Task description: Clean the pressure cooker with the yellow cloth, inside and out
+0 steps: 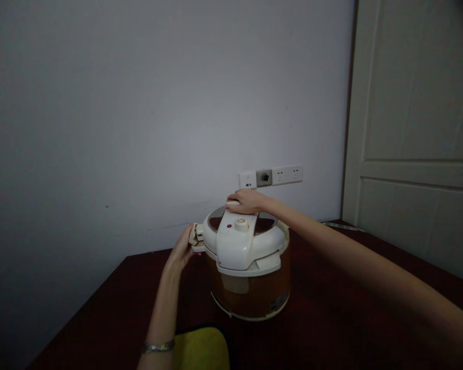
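A round electric cooker (250,288) with a cream lid (250,241) and brown body stands on a dark wooden table (332,329). My left hand (183,249) grips the small side handle (196,237) at the cooker's left, fingers curled round it. My right hand (247,201) reaches over the top and rests closed on the far end of the lid's cream handle bar (237,241). A bracelet is on my left wrist.
A yellow cloth (202,349) lies at the table's near edge, in front of the cooker. A wall socket strip (270,176) is on the grey wall behind. A cream door (416,133) stands at the right.
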### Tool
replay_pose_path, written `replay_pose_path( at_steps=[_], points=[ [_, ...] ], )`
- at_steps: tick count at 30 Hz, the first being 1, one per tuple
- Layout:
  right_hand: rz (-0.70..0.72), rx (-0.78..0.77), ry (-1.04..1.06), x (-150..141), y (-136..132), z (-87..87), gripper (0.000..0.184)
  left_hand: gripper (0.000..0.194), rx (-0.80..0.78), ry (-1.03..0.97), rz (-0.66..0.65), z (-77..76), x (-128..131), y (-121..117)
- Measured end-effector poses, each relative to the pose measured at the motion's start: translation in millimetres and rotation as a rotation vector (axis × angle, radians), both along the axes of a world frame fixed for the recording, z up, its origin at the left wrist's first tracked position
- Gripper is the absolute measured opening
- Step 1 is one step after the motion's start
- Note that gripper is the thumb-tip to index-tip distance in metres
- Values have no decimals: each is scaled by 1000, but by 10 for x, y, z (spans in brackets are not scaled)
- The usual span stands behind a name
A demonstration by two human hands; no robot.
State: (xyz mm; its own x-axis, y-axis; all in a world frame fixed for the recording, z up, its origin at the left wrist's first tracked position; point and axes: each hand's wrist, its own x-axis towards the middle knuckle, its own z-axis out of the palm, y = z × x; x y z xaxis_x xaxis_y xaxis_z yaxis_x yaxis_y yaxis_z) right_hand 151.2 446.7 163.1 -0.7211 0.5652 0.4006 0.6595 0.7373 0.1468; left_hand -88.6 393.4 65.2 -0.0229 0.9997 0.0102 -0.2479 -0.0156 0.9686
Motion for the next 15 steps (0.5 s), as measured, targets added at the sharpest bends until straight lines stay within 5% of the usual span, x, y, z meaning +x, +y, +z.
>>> replay_pose_path(
  at_steps=[15],
  points=[
    [57, 14, 45, 34, -5, 33, 47, 27, 41, 9, -31, -61, -67, 27]
  ],
)
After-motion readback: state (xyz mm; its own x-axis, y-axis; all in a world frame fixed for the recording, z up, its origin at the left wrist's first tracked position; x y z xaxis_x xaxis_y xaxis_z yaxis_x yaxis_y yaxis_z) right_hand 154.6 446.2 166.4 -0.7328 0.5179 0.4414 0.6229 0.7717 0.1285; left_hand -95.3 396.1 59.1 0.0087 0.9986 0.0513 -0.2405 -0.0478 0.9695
